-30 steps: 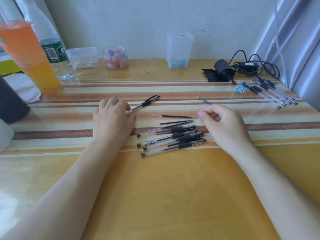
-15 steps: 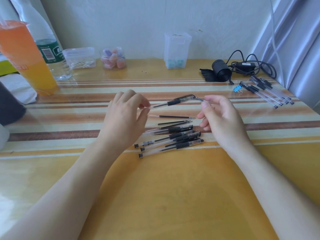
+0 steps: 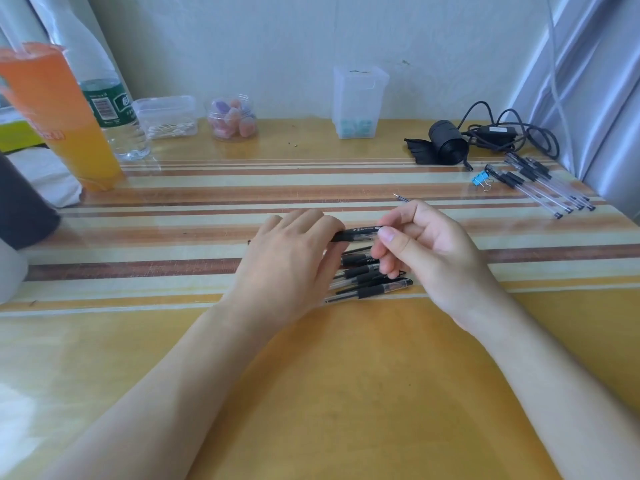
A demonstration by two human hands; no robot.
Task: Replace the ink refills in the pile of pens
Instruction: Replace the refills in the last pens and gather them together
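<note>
One pen (image 3: 356, 233) held level over mid-desk (image 3: 346, 393): left hand (image 3: 291, 258) fingers curled round one end, right hand (image 3: 422, 251) thumb and fingers pinching the other. The pen pile (image 3: 372, 284) lies on the desk under both hands. Back edge: clear box (image 3: 166, 119) of cotton swabs, round jar (image 3: 233, 119) of pink/purple pieces, tall tub (image 3: 358, 105) with teal items at the bottom. Back-left corner: cup (image 3: 59, 116) of orange drink. Right edge: more pens (image 3: 543, 185).

Home desk (image 3: 346, 375) with drink (image 3: 59, 109), cotton swabs (image 3: 168, 128)

Held pen (image 3: 358, 233) above pile of pens (image 3: 367, 282)
</note>
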